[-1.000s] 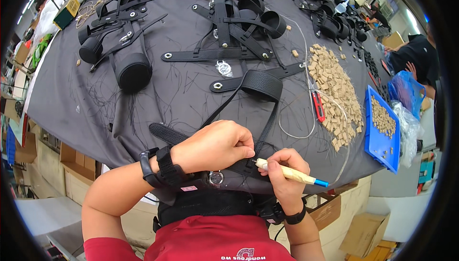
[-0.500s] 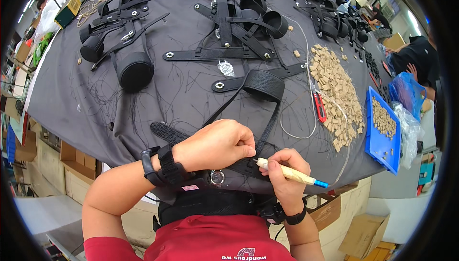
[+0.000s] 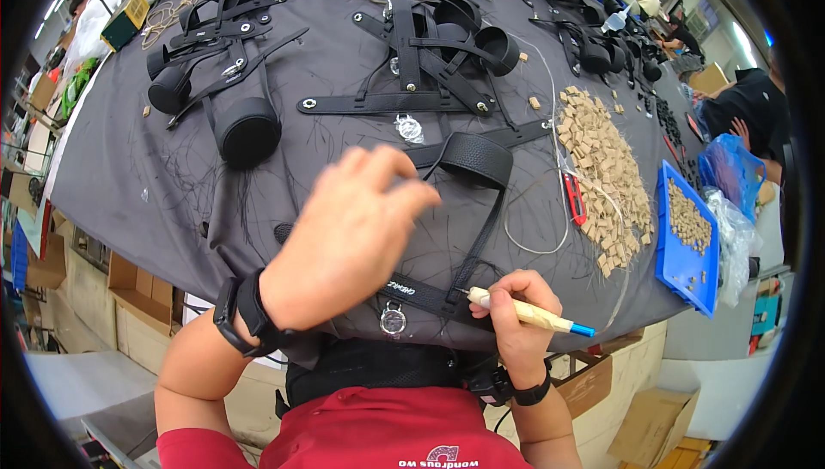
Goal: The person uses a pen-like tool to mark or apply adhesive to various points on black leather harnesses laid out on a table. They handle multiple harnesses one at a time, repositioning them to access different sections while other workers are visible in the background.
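Note:
My right hand [image 3: 518, 319] grips a pen-shaped tool [image 3: 537, 316] with a cream-wrapped body, a blue end and a thin tip. That tip points at the stitched joint of a black leather strap [image 3: 421, 295] near the table's front edge. A round metal fitting with a clear cover [image 3: 393, 320] hangs from this strap. Raised over the strap's left part, my left hand [image 3: 344, 224] is empty, its fingers bent and apart. Beyond the joint, a narrow strap runs up to a wide black leather loop [image 3: 477, 160].
Red-handled snips [image 3: 574, 198] lie beside a heap of small tan squares [image 3: 606, 173]. A blue tray [image 3: 709, 271] holds more tan pieces. Several strap assemblies [image 3: 412, 57] and a black leather cuff [image 3: 247, 131] sit farther back, with loose threads around. Another person [image 3: 743, 112] is at right.
My left hand has left the strap joint, moving up and left, and its fingers have opened. The right hand still holds the pen-shaped tool at the joint, barely shifted.

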A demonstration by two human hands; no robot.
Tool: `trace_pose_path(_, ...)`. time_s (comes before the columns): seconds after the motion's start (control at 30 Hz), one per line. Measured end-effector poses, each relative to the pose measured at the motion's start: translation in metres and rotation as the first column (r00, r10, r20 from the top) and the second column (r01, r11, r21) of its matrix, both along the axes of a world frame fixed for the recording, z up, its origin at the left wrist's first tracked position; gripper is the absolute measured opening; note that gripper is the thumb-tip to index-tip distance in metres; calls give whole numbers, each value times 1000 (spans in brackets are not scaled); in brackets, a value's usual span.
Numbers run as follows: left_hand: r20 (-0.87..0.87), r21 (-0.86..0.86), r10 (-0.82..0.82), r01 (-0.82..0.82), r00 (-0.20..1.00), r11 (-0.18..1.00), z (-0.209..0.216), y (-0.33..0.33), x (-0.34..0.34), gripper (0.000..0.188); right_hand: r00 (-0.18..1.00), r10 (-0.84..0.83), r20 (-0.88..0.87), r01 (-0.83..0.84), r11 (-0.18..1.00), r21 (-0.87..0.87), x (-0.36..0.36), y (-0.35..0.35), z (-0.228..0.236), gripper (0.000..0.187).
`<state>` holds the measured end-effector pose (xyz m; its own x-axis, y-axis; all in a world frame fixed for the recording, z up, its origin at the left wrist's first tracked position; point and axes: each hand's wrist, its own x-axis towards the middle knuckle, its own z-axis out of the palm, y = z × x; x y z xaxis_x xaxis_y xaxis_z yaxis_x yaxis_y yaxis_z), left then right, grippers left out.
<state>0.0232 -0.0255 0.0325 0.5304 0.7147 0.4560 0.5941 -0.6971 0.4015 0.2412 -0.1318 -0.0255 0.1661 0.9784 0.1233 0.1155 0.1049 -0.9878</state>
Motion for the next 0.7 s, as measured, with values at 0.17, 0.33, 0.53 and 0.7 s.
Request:
trace_pose_path(0.17, 25, -259, -333, 328, 943, 909, -15, -11, 14, 30, 1000, 9, 2, -9, 1000, -17, 0, -1, 3, 6)
trace_pose_path(0.33, -184, -239, -394, 348, 900, 907, -22, -3, 21, 9, 1000, -8, 13, 8, 1000, 8, -2, 1, 0, 6)
trace_pose_path(0.53, -161, -243, -405, 361, 900, 900, -26, -2, 20, 3, 1000, -8, 12, 8, 1000, -7, -2, 1, 0, 6)
trace_pose_path(0.7, -83, -261, -383, 351, 920, 899, -26, -2, 20, 3, 999, -5, 32, 5, 1000, -3, -3, 2, 0, 6)
